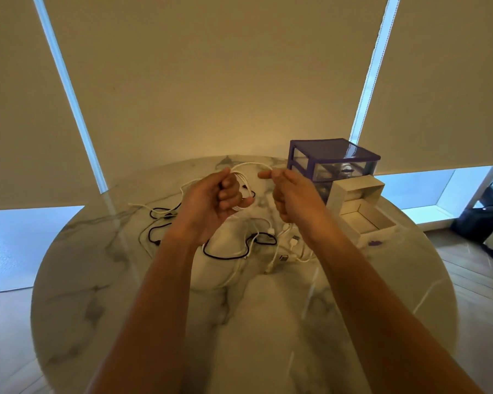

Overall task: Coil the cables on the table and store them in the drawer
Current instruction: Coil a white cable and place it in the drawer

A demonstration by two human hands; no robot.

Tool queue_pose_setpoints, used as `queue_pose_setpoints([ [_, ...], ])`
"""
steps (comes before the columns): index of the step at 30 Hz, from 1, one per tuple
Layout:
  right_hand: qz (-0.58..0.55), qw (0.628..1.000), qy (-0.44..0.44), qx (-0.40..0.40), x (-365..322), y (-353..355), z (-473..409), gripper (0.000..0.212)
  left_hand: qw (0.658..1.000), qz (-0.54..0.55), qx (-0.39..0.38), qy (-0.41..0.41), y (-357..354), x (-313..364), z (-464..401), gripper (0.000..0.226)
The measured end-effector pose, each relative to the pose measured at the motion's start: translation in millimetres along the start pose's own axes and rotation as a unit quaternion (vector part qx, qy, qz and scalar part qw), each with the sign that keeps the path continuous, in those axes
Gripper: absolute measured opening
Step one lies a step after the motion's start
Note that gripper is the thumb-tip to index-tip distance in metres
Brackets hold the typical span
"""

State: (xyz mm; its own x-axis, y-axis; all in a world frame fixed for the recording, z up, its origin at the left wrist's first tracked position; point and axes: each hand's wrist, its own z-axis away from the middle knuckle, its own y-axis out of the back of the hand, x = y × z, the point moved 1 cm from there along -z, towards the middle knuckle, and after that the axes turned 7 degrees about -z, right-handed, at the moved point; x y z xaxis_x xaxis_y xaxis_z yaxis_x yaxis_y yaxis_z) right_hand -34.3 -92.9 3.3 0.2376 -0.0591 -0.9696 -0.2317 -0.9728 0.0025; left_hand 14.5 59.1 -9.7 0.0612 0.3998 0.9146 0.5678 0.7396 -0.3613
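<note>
One white cable (pixel 246 177) is half-coiled above the table (pixel 103 280): left hand (pixel 211 200) grips its loops, right hand (pixel 285 191) pinches the strand. Other cables (pixel 239 245) lie loose; drawer (pixel 365 220) stands open, seemingly empty.

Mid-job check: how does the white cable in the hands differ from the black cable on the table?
The white cable is lifted off the table and gathered into loops in the left hand, with the right hand feeding it; the black cable lies on the marble table, untouched. The white cable is partly coiled; the black cable sprawls in loose bends. Both are thin and not yet in the drawer unit.
</note>
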Motion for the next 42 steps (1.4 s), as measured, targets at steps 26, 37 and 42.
queue_pose_setpoints([
  [26, 0.158, 0.979, 0.131, 0.012, 39, -12, 1, 0.024, 0.993, 0.087, -0.002, 0.085, -1, -15, -4, 0.03],
  [37, 0.125, 0.988, 0.073, 0.063, 33, -1, 6, 0.018, 0.978, -0.187, 0.075, 0.058, -1, -16, -5, 0.034],
  [42, 0.141, 0.981, 0.074, 0.108, 32, 3, 6, 0.019, 0.939, -0.31, 0.143, 0.03, 3, -18, -5, 0.019],
])
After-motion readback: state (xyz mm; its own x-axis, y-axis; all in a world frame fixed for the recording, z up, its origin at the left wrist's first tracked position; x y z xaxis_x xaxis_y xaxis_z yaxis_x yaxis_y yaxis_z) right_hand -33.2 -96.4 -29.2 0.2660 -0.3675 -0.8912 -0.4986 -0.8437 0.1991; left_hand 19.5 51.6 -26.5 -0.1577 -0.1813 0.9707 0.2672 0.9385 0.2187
